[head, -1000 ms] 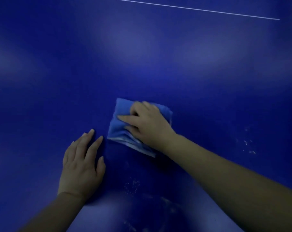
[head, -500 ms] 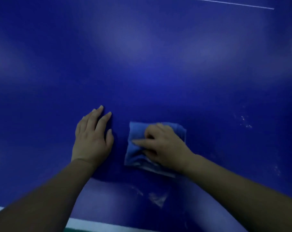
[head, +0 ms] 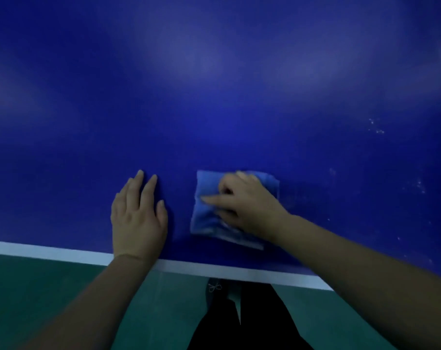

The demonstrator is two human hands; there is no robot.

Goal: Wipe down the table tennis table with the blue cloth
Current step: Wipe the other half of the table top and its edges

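While the right hand (head: 249, 208) bears down on the blue cloth (head: 209, 213), the whole action sits low on the counter (head: 214, 97), close to its near edge. That cloth is folded into a rough square, lying flat on the dark blue surface, its lower hem just short of the white edge line (head: 63, 252) that runs along the counter's rim. Look at the right fingers (head: 214, 198): they are bent, curled down into the fabric, with one finger stretched out leftward across the middle of the cloth and the others bunched above it at the top edge, gripping and pressing at once. Over to the left hand (head: 138, 218) now, and it lies palm-down on the bare counter just beside the cloth, not touching it. Its fingers (head: 148, 188) are straight and held close together, pointing away from the person, the thumb tucked alongside; it holds nothing, simply resting flat. Both forearms reach in from the bottom of the view, the right one crossing the white line at a slant. Off to the right, faint pale specks (head: 376, 127) dot the blue surface, well apart from the cloth. Below the rim, green floor (head: 37, 299) shows, and dark clothing (head: 239, 324) sits right under the edge.
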